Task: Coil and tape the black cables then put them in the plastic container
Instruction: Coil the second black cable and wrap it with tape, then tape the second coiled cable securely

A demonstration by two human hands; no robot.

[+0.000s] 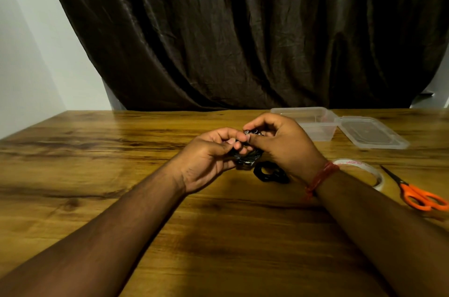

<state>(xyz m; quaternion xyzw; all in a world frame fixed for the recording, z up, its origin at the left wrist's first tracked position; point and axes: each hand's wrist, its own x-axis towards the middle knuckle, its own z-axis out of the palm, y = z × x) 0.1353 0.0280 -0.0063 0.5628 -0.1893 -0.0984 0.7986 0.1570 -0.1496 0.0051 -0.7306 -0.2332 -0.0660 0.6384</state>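
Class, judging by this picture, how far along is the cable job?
One black coil already lies on the table. Both hands, left and right, hold a second coil; whether it is taped is unclear. The plastic container stands open and looks empty, so boxing is left.

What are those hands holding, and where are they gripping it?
Both the left hand and right hand pinch a coiled black cable at its upper edge.

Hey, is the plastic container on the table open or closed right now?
Open. The plastic container has no cover on it; its lid lies flat on the table beside it.
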